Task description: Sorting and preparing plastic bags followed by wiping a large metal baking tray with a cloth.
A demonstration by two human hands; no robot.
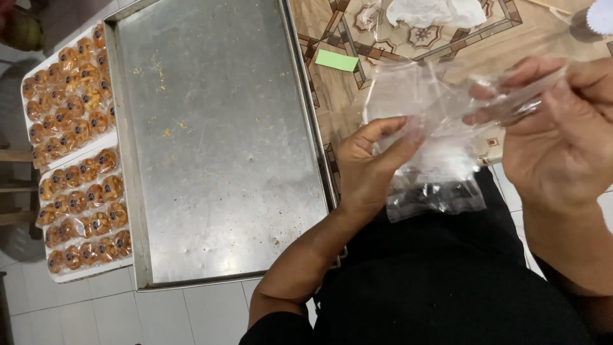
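While both hands pinch clear plastic bags (429, 137) — metal tray (217, 147) alongside.

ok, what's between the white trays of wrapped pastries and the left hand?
Head view: the large metal baking tray, bare except for a few crumbs, lies between the white trays of wrapped pastries and the left hand.

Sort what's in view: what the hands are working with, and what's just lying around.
In hand:
left hand and right hand, both gripping the clear plastic bags.

Lying about:
metal tray with crumbs, packed pastries on white trays, green paper slip, white crumpled paper.
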